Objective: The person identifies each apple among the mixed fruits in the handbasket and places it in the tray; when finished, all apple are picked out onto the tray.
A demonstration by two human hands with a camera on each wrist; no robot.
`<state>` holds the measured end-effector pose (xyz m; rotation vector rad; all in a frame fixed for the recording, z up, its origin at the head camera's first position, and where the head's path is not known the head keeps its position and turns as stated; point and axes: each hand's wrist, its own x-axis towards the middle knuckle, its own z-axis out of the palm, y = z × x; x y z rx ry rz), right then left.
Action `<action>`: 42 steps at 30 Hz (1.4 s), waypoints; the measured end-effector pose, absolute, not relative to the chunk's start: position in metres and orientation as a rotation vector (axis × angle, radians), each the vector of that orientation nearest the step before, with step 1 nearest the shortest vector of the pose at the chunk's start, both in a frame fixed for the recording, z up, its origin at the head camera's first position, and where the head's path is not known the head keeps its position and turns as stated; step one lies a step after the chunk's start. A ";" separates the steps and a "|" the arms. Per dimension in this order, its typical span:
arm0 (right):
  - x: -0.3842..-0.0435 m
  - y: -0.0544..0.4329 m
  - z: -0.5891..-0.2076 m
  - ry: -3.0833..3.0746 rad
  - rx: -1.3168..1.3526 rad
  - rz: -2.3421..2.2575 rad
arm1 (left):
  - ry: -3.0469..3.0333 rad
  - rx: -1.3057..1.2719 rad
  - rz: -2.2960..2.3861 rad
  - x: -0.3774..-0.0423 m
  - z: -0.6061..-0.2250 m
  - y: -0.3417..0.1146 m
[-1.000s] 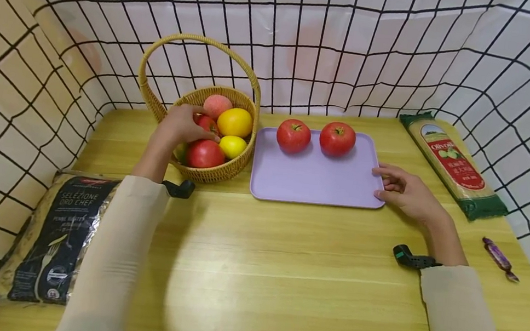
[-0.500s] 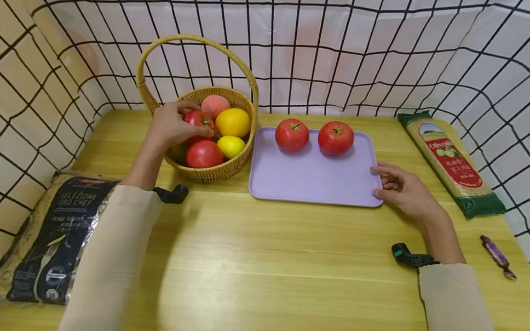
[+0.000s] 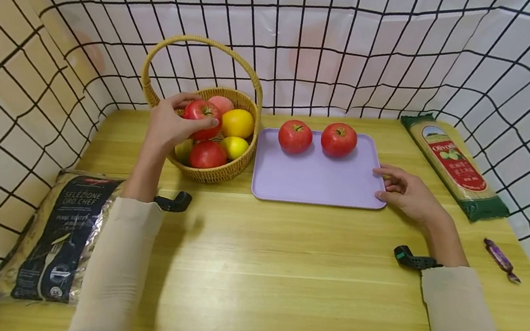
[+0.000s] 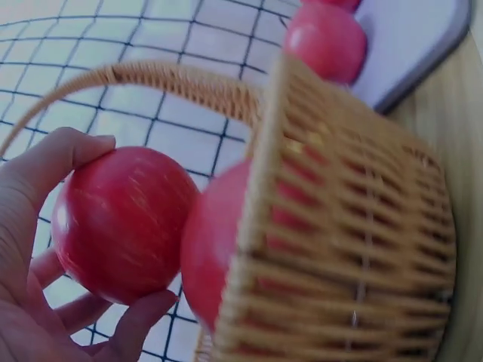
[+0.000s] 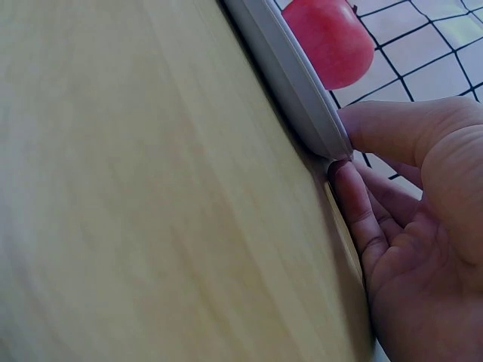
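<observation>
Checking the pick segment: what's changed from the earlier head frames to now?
The left hand has raised the red fruit up and slightly left from among the other fruit in the basket; its fingers were already at it a second ago. Nothing was let go. Unchanged: the right hand pinching the right edge of the tray, with two red pieces on it.

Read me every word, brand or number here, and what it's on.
"SELEZIONE ORO CHEF": dark pasta bag.
"PENNE", then a glare-blurred word: same bag.
"Olivoil", ending unclear: red-labelled packet.
Too small or blurred: the bag's remaining print, the packet's other characters, any print on the purple candy.
</observation>
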<state>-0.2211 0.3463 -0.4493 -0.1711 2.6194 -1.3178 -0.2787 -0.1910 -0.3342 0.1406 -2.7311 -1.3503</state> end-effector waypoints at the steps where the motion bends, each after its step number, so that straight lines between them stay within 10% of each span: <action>1: -0.221 0.346 -0.449 2.617 -0.170 -1.319 | -2.717 0.137 -1.366 -0.277 -0.333 -0.189; 18: -0.222 0.346 -0.450 2.612 -0.181 -1.303 | -2.520 -0.236 -1.886 -0.258 -0.342 -0.131; 42: -0.222 0.348 -0.448 2.617 -0.193 -1.299 | -2.892 -0.568 -1.457 -0.251 -0.395 -0.044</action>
